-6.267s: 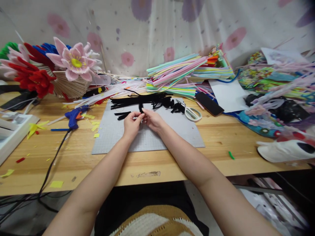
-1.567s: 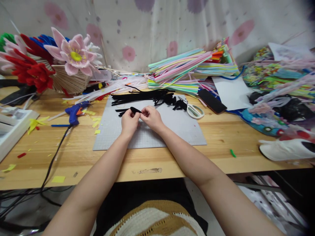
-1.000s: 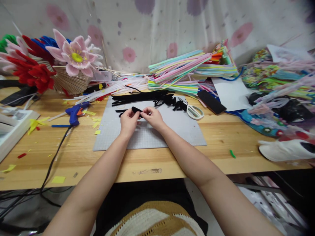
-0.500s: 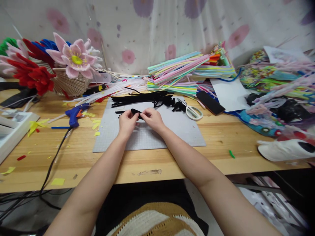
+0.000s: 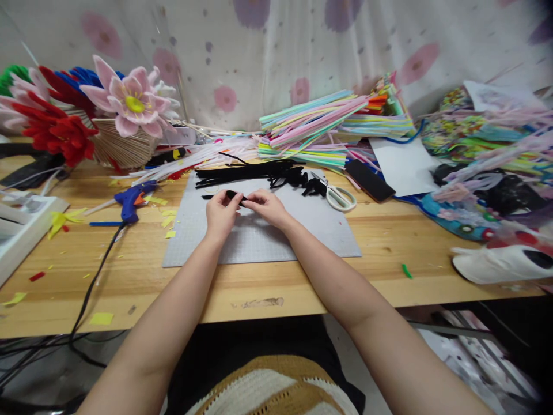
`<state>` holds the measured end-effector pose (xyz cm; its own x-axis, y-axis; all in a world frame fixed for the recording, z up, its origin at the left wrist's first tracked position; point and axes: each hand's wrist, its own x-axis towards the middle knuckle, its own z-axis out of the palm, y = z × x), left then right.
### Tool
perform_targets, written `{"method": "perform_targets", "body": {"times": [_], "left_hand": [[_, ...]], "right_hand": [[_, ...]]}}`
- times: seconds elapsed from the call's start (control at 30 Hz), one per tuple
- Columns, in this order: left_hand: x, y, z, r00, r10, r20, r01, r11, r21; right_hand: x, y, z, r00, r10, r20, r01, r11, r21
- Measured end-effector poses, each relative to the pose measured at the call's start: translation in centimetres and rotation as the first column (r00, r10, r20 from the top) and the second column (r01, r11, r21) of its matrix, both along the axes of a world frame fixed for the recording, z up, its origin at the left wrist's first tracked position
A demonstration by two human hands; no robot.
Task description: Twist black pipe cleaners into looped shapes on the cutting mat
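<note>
Both hands meet over the grey cutting mat [image 5: 302, 230]. My left hand [image 5: 219, 214] and my right hand [image 5: 268, 207] each pinch one small black pipe-cleaner piece [image 5: 234, 195] between the fingertips, holding it just above the mat. Most of the piece is hidden by the fingers. A pile of black pipe cleaners [image 5: 250, 171] lies on the mat's far edge just beyond the hands.
White scissors [image 5: 339, 196] lie right of the black pile. A blue glue gun [image 5: 132, 199] with its black cord sits left of the mat. Stacked pastel pipe cleaners [image 5: 328, 124] fill the back. Pipe-cleaner flowers [image 5: 129, 104] stand at the far left, a white tray [image 5: 21, 230] at the left edge.
The hands stay together on the black piece, turning and working it slightly. They have drifted a little left and farther from me; nothing was put down or picked up.
</note>
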<state>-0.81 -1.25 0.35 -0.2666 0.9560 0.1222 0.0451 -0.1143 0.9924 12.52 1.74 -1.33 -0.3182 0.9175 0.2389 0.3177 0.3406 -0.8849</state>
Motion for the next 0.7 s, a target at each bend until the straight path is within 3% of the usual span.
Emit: {"method": "perform_targets", "body": {"times": [0.1, 0.23, 0.57, 0.7], "left_hand": [[-0.3, 0.2, 0.1, 0.994, 0.032, 0.107, -0.029, 0.999, -0.032], [-0.6, 0.2, 0.4, 0.980, -0.054, 0.192, 0.075, 0.992, -0.103], [-0.9, 0.0, 0.8, 0.936, -0.255, 0.242, 0.307, 0.928, -0.211], [-0.6, 0.0, 1.0, 0.931, -0.172, 0.321, 0.252, 0.940, -0.228]], "right_hand": [[0.5, 0.0, 0.4, 0.993, 0.112, -0.023, -0.112, 0.994, 0.008], [0.9, -0.1, 0.8, 0.975, 0.213, -0.058, -0.213, 0.977, 0.008], [0.2, -0.6, 1.0, 0.977, 0.199, -0.072, -0.204, 0.977, -0.068], [0.3, -0.8, 1.6, 0.969, 0.246, -0.016, -0.246, 0.967, -0.062]]}}
